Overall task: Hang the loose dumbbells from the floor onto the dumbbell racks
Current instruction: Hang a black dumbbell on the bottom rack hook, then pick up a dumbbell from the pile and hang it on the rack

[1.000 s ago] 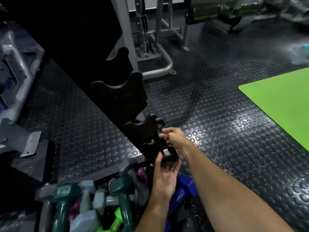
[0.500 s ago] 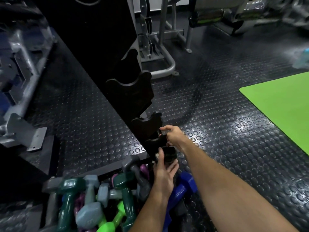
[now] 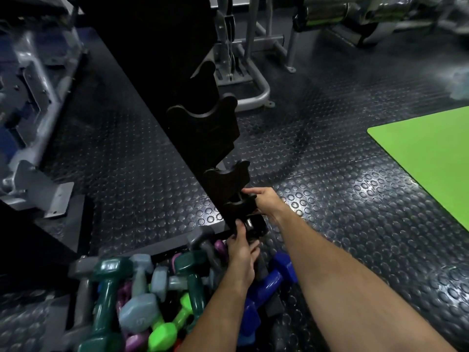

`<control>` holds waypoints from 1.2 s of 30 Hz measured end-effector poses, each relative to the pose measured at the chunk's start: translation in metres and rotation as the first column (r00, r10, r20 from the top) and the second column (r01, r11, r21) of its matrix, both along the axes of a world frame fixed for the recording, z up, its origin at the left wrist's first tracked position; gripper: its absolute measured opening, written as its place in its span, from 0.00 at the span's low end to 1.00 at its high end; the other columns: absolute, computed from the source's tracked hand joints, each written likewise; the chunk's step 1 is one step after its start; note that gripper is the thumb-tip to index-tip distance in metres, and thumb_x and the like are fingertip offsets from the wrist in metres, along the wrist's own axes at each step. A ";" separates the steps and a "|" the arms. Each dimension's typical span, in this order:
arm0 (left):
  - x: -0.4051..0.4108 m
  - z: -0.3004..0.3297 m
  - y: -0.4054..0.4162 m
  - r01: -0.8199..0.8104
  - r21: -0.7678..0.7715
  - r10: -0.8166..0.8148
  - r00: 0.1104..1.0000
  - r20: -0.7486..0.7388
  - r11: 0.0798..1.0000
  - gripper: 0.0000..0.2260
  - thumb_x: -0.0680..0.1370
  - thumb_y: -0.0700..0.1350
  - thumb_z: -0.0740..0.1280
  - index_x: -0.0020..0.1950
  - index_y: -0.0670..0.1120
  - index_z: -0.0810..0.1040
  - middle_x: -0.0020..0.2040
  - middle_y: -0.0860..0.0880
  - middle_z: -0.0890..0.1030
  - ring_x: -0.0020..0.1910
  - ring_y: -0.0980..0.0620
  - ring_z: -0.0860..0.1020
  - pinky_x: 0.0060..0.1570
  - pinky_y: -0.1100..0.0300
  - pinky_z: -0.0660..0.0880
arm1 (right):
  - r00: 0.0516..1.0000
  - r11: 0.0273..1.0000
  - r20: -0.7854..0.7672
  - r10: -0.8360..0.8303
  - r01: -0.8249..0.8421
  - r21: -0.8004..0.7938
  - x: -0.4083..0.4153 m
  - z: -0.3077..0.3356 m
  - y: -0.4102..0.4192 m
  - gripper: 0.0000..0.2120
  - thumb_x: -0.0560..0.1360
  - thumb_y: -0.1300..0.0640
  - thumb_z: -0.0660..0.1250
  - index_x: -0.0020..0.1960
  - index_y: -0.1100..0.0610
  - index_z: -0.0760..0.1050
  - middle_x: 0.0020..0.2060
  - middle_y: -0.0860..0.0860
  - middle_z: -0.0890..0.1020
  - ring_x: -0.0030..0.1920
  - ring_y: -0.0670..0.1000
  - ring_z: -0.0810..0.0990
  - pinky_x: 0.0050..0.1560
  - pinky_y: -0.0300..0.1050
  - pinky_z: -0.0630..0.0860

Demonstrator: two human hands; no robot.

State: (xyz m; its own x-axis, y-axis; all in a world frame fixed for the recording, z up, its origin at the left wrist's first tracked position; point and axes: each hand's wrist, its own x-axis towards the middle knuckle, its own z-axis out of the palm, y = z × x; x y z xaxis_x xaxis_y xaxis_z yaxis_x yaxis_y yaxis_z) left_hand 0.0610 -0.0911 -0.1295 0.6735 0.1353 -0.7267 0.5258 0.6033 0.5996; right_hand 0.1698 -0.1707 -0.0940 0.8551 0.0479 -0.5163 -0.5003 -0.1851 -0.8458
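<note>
A black dumbbell (image 3: 255,226) sits at the lowest cradle of the black vertical rack (image 3: 203,128). My left hand (image 3: 241,252) holds its near end from below, thumb up beside the head. My right hand (image 3: 266,200) grips the far side at the lowest cradle, fingers reaching over the bracket. The handle is hidden by rack and hands. On the floor by the rack's foot lies a pile of loose dumbbells: dark green (image 3: 106,295), grey (image 3: 138,313), lime green (image 3: 165,334), purple and blue (image 3: 269,280).
Two empty cradles (image 3: 203,115) stand higher on the rack. A green mat (image 3: 426,148) lies on the studded rubber floor at the right. Grey machine frames (image 3: 251,80) stand behind the rack and at the left (image 3: 30,123).
Both hands have carried the black dumbbell slightly in toward the lowest cradle. The view has shifted a little to the right.
</note>
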 end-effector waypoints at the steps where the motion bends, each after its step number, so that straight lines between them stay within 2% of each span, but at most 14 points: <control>1: 0.001 0.002 0.004 0.018 0.030 -0.017 1.000 -0.004 0.999 0.30 0.82 0.61 0.62 0.76 0.42 0.66 0.70 0.40 0.77 0.67 0.35 0.78 0.72 0.40 0.70 | 1.000 1.000 0.002 -0.011 0.011 -0.014 -0.002 0.001 0.000 0.21 0.77 0.74 0.60 0.63 0.60 0.81 0.54 0.59 0.85 0.54 0.57 0.86 0.55 0.50 0.83; 5: -0.003 0.014 0.019 0.119 0.121 -0.116 0.993 -0.027 0.985 0.27 0.84 0.59 0.60 0.76 0.41 0.67 0.65 0.41 0.78 0.66 0.38 0.78 0.71 0.45 0.72 | 0.996 0.996 -0.002 -0.089 0.089 -0.012 -0.013 0.002 0.002 0.18 0.76 0.71 0.60 0.61 0.62 0.82 0.52 0.59 0.86 0.53 0.56 0.85 0.58 0.54 0.82; 8: -0.011 0.018 0.032 0.211 0.193 -0.215 0.977 0.003 0.958 0.26 0.84 0.60 0.60 0.74 0.44 0.70 0.58 0.48 0.79 0.63 0.43 0.78 0.67 0.50 0.73 | 0.985 0.980 0.040 -0.167 0.170 -0.100 -0.023 -0.005 0.003 0.15 0.72 0.57 0.66 0.57 0.55 0.83 0.49 0.54 0.87 0.52 0.54 0.86 0.58 0.56 0.82; 10: -0.017 0.021 0.045 0.231 0.244 -0.240 0.971 0.008 0.942 0.25 0.83 0.60 0.61 0.73 0.46 0.71 0.61 0.49 0.80 0.63 0.45 0.78 0.65 0.51 0.73 | 0.973 0.955 0.087 -0.212 0.226 -0.194 -0.034 -0.008 0.001 0.16 0.72 0.51 0.67 0.58 0.52 0.83 0.50 0.50 0.87 0.53 0.52 0.84 0.59 0.54 0.81; 15: -0.027 0.038 0.073 0.234 0.322 -0.254 0.967 0.023 0.917 0.21 0.83 0.59 0.64 0.69 0.46 0.74 0.64 0.46 0.79 0.64 0.46 0.78 0.67 0.49 0.75 | 0.922 0.882 0.103 -0.373 0.387 -0.270 -0.072 -0.006 0.004 0.14 0.80 0.51 0.64 0.61 0.58 0.78 0.52 0.53 0.84 0.54 0.55 0.81 0.58 0.52 0.78; 19: -0.038 0.053 0.090 0.294 0.411 -0.330 0.944 0.018 0.863 0.14 0.84 0.58 0.63 0.61 0.50 0.75 0.58 0.47 0.81 0.59 0.48 0.81 0.65 0.46 0.78 | 0.909 0.859 0.095 -0.406 0.415 -0.299 -0.096 -0.010 0.016 0.14 0.74 0.46 0.60 0.53 0.55 0.74 0.46 0.52 0.81 0.49 0.56 0.79 0.50 0.48 0.74; 21: -0.045 0.060 0.099 0.325 0.456 -0.370 0.929 0.011 0.829 0.11 0.83 0.58 0.64 0.56 0.51 0.76 0.58 0.46 0.82 0.58 0.48 0.82 0.63 0.46 0.78 | 0.915 0.862 0.083 -0.395 0.400 -0.313 -0.109 -0.010 0.019 0.15 0.76 0.48 0.61 0.58 0.55 0.74 0.47 0.53 0.81 0.49 0.56 0.79 0.48 0.48 0.74; 23: -0.053 0.066 0.109 0.353 0.478 -0.406 0.914 0.010 0.805 0.09 0.83 0.57 0.64 0.53 0.52 0.77 0.57 0.46 0.83 0.57 0.48 0.82 0.62 0.47 0.78 | 0.921 0.856 0.091 -0.378 0.385 -0.345 -0.120 -0.011 0.018 0.19 0.79 0.51 0.63 0.67 0.59 0.73 0.50 0.55 0.83 0.52 0.57 0.82 0.52 0.50 0.77; 26: -0.064 0.073 0.123 0.400 0.529 -0.460 0.888 -0.021 0.748 0.11 0.84 0.55 0.64 0.56 0.49 0.79 0.54 0.46 0.85 0.54 0.49 0.83 0.54 0.53 0.79 | 0.920 0.820 0.097 -0.380 0.384 -0.425 -0.133 -0.010 0.018 0.21 0.79 0.52 0.63 0.70 0.59 0.72 0.55 0.56 0.83 0.56 0.58 0.81 0.56 0.51 0.78; 29: -0.076 0.075 0.126 0.498 0.564 -0.543 0.834 -0.102 0.659 0.14 0.84 0.53 0.65 0.59 0.43 0.80 0.51 0.43 0.85 0.47 0.48 0.84 0.44 0.57 0.79 | 0.914 0.786 0.072 -0.398 0.381 -0.487 -0.152 -0.008 0.012 0.13 0.80 0.55 0.65 0.63 0.59 0.77 0.54 0.53 0.83 0.48 0.53 0.78 0.44 0.43 0.75; 30: -0.079 0.074 0.125 0.540 0.578 -0.573 0.807 -0.146 0.612 0.15 0.83 0.54 0.66 0.59 0.42 0.80 0.50 0.43 0.86 0.45 0.48 0.84 0.42 0.56 0.80 | 0.907 0.779 0.046 -0.419 0.385 -0.496 -0.158 -0.006 0.010 0.12 0.80 0.56 0.65 0.61 0.60 0.77 0.53 0.53 0.82 0.47 0.53 0.77 0.45 0.42 0.73; 32: -0.088 0.070 0.120 0.620 0.592 -0.617 0.747 -0.246 0.515 0.18 0.81 0.56 0.68 0.56 0.41 0.81 0.47 0.43 0.86 0.43 0.48 0.85 0.46 0.52 0.83 | 0.890 0.777 -0.028 -0.455 0.381 -0.502 -0.170 -0.006 0.004 0.12 0.78 0.56 0.67 0.58 0.61 0.79 0.53 0.56 0.83 0.50 0.57 0.80 0.51 0.43 0.76; 34: -0.100 0.065 0.112 0.688 0.563 -0.638 0.695 -0.331 0.457 0.21 0.78 0.60 0.70 0.53 0.42 0.81 0.47 0.42 0.86 0.46 0.45 0.86 0.50 0.51 0.84 | 0.870 0.801 -0.142 -0.472 0.355 -0.482 -0.179 -0.016 0.002 0.17 0.75 0.52 0.70 0.58 0.64 0.79 0.53 0.60 0.83 0.54 0.60 0.83 0.53 0.45 0.77; 36: -0.114 0.060 0.101 0.735 0.535 -0.650 0.652 -0.390 0.416 0.24 0.73 0.64 0.74 0.53 0.45 0.81 0.51 0.42 0.85 0.50 0.44 0.86 0.50 0.52 0.84 | 0.834 0.821 -0.214 -0.509 0.396 -0.411 -0.187 -0.030 0.002 0.23 0.70 0.49 0.73 0.56 0.66 0.79 0.48 0.60 0.84 0.46 0.61 0.85 0.51 0.49 0.81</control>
State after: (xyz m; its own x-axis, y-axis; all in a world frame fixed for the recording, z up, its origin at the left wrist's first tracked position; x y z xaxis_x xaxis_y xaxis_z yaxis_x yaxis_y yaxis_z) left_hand -0.0526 0.0101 -0.0699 0.6734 0.0802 -0.7349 0.6750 -0.4720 0.5670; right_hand -0.0169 -0.1683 -0.1239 0.5328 -0.5291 -0.6605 -0.8163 -0.1154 -0.5660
